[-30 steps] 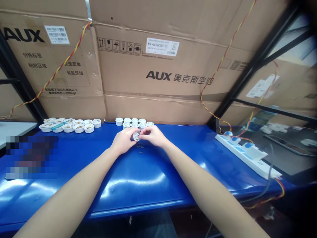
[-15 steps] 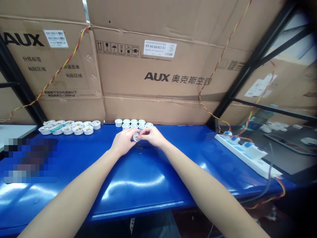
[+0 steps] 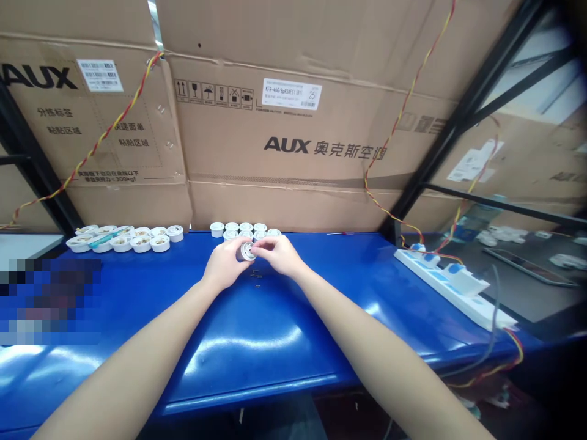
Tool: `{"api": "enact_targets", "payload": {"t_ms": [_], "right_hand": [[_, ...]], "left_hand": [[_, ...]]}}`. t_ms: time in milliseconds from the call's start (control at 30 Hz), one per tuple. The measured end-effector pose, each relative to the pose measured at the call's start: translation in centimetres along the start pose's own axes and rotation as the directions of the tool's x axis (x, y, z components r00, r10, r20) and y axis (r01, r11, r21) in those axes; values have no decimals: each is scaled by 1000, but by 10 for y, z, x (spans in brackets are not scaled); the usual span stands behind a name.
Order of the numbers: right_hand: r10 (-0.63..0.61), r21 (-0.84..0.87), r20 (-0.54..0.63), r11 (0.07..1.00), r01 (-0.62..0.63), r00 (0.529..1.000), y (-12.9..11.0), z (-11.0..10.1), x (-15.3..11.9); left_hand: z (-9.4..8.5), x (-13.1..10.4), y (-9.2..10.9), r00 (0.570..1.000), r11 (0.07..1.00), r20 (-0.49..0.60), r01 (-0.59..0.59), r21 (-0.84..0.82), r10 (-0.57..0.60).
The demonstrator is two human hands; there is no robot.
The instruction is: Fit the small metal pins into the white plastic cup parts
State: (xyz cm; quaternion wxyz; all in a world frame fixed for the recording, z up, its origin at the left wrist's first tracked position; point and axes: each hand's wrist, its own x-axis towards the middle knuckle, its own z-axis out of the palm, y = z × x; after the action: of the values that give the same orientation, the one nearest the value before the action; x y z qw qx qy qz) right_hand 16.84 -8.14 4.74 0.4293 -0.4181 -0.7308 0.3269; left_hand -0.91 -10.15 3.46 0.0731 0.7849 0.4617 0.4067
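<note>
Okay so, two bare hands up over a glossy blue tabletop (image 3: 247, 342), smooth with bright light streaks on it. The left hand (image 3: 223, 264) has its fingers wrapped round the side of one small round cup (image 3: 248, 251), hard-looking and pale, tipped so its ridged face shows. That cup sits between the hands, near the middle of the table. The right hand (image 3: 280, 256) has thumb and forefinger close together right at the cup's face; can't tell if there's some tiny bit pinched in there, it's too small.

Just below, a handful of skinny dark pins (image 3: 256, 275) are lying on the blue, too tiny to count properly. Behind the hands I get eight white round tubs (image 3: 217, 230), two rows of four. Off to the left there's a bigger bunch of shallow white dishes (image 3: 141, 244), eleven by my count, several with brownish bits inside, plus one teal strip (image 3: 101, 240) across them. Backdrop is flat brown cardboard (image 3: 284, 177), slightly creased. Over on the right: one long white power strip (image 3: 477, 308), three blue-topped blocks on it.
</note>
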Motion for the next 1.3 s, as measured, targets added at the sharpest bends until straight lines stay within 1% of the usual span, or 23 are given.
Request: {"api": "enact_targets", "payload": {"t_ms": [133, 233, 333, 367, 467, 567, 633, 667, 700, 767, 833, 900, 967, 1000, 1033, 1067, 1100, 1133, 1167, 1200, 1233, 1267, 1300], "right_hand": [[26, 139, 21, 990, -29, 999, 8, 1, 3], [11, 157, -8, 988, -10, 1000, 8, -2, 4], [-66, 30, -59, 997, 68, 996, 2, -5, 1], [-102, -30, -49, 994, 101, 994, 0, -5, -1], [-200, -206, 47, 957, 205, 979, -7, -3, -5], [-217, -372, 92, 898, 235, 972, -9, -3, -7], [-168, -501, 86, 845, 188, 982, -6, -10, -6], [-131, -565, 77, 811, 151, 988, -4, -15, -5], [-90, -625, 64, 773, 110, 994, -1, -22, -3], [-2, -710, 59, 703, 43, 998, 5, -35, 0], [95, -754, 62, 657, -15, 994, 12, -49, 2], [211, -776, 53, 624, -93, 976, 17, -60, 3], [336, -796, -6, 568, -207, 942, 19, -69, 2], [377, -805, -53, 532, -263, 925, 18, -73, 2], [388, -814, -105, 496, -303, 916, 17, -76, 1], [359, -821, -154, 472, -321, 921, 16, -77, 1], [289, -826, -188, 471, -310, 939, 13, -77, 1], [188, -827, -200, 494, -268, 962, 10, -75, 1], [80, -823, -180, 534, -195, 980, 7, -72, 1], [-12, -807, -124, 583, -94, 992, 5, -67, 1], [-77, -774, -36, 633, 21, 996, 2, -62, 1], [-105, -723, 84, 678, 133, 991, 1, -55, 1], [-107, -663, 211, 715, 223, 972, 0, -48, 0]], "left_hand": [[0, 1, 0, 1000, 999, 2, -11, -51, 12], [1, 1, 0, 1000, 997, -5, -2, -83, 2], [3, 0, -1, 1000, 991, -8, 17, -133, -18], [3, 0, 0, 1000, 988, -2, 27, -151, -27], [4, -1, 1, 998, 983, 38, 59, -175, -53], [2, 1, -3, 996, 985, 85, 43, -165, -29], [0, 3, -12, 994, 992, 105, 13, -122, 0], [-2, 5, -19, 996, 998, 85, 16, -61, -10], [-4, 6, -27, 998, 999, 50, 46, 1, -46], [-6, 7, -43, 992, 988, 27, 122, 98, -125], [-6, 7, -56, 978, 968, 87, 170, 186, -189], [-4, 7, -63, 961, 948, 128, 211, 237, -246], [-2, 8, -65, 957, 944, 134, 218, 248, -256], [-1, 8, -65, 961, 948, 124, 211, 240, -245], [-1, 8, -65, 968, 954, 110, 199, 224, -228], [-1, 8, -64, 974, 962, 91, 185, 202, -207], [-2, 7, -63, 980, 970, 71, 171, 175, -185], [-4, 7, -63, 984, 977, 55, 158, 143, -167], [-5, 7, -62, 986, 982, 44, 153, 111, -159], [-7, 6, -60, 986, 985, 43, 156, 81, -159], [-8, 5, -59, 985, 985, 55, 163, 52, -166], [-9, 5, -57, 982, 985, 74, 172, 24, -173], [-9, 4, -54, 979, 984, 101, 177, -6, -176]]}}
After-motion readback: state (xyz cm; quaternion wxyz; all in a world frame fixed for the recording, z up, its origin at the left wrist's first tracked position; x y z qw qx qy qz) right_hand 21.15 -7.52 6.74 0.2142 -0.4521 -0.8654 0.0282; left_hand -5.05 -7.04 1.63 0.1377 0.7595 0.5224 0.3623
